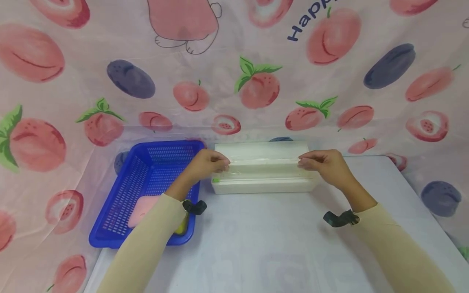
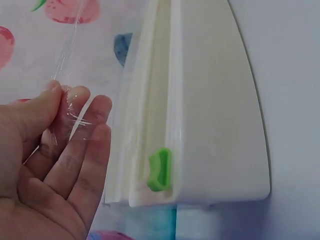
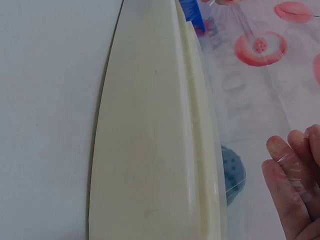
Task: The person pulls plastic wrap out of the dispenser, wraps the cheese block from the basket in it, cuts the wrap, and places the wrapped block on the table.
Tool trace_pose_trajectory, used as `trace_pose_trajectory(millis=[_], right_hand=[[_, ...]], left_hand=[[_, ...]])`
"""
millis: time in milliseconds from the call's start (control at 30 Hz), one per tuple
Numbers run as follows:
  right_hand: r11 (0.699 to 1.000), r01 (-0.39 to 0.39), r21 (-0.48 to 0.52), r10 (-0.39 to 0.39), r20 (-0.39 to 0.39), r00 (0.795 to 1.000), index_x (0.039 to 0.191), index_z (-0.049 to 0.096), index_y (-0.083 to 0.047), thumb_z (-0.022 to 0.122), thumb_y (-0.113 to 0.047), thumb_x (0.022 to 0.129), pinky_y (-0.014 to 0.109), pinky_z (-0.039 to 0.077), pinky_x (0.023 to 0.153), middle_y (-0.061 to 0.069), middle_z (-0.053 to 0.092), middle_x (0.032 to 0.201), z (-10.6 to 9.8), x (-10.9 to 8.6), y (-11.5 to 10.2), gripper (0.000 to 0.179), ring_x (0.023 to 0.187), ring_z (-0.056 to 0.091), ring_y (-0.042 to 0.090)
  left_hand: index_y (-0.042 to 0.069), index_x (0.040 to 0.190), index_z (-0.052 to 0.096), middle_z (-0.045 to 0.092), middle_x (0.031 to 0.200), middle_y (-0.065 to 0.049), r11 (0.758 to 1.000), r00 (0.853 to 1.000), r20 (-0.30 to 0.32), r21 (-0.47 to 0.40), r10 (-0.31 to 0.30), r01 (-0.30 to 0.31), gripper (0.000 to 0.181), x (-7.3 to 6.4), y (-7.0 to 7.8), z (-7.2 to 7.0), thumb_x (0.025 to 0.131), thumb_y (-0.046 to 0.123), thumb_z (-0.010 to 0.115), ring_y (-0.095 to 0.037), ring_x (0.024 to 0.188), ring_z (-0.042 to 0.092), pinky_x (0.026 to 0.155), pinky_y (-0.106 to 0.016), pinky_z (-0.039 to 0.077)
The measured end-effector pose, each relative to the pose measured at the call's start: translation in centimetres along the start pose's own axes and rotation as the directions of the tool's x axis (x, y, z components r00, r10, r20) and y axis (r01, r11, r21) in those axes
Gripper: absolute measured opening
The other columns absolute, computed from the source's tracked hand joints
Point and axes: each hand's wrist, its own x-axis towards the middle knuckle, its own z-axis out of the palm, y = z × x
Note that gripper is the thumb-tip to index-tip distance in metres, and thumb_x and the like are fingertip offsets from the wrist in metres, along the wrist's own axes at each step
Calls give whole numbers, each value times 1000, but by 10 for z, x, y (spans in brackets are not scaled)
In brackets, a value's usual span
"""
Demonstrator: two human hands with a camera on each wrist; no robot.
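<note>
A white cling film dispenser [image 1: 261, 187] lies lengthwise on the table, with a green slide cutter [image 2: 160, 170] at the left end of its front ledge. Clear cling film [image 1: 264, 161] is stretched above the box between both hands. At the box's left end, my left hand [image 1: 210, 163] pinches one corner of the film between thumb and index finger; the other fingers are spread behind it. My right hand [image 1: 327, 166] pinches the film at the right end. In the right wrist view that hand's thumb is cut off by the frame edge.
Left of the dispenser stands a blue plastic basket [image 1: 119, 191]. It holds a pink flat item [image 1: 140, 208] and something yellow [image 1: 182, 226], partly hidden by the left sleeve. A fruit-printed cloth [image 1: 227, 97] hangs behind the white-covered table [image 1: 256, 244].
</note>
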Motion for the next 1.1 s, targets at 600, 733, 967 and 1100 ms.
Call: trace_pose_trajectory(millis=[600,733,967,1100], right_hand=[[995,30,90,-15,-166,986,112,72,-2,68,-18,98,18,57,82,-7,76,94,-2,-14,-42,21,89,75,2],[992,58,110,-38,-174,984,112,71,-1,67,-15,98,19,57,83,-7,75,94,-1,-16,-47,20,89,76,4],[987,127,100,-99,-244,965,111,71,1,67,-10,98,17,56,83,-9,74,92,-3,-18,-58,18,86,76,3],[964,197,181,-143,-274,951,112,70,3,67,-4,97,19,57,84,-3,74,91,-7,-17,-67,17,85,77,7]], left_hand=[[1,107,74,79,99,-10,995,994,-60,-30,88,-90,28,-29,45,-5,101,27,66,-25,100,76,100,-43,55],[5,104,75,79,98,-8,994,991,-81,7,111,-111,23,-34,51,-8,100,27,67,-25,99,76,99,-41,56],[9,102,76,79,95,-6,982,972,-141,43,190,-186,19,-37,62,-11,101,25,66,-21,94,77,93,-38,59],[14,99,77,79,91,-3,970,955,-171,62,242,-234,18,-40,72,-14,100,29,67,-15,89,76,92,-38,59]])
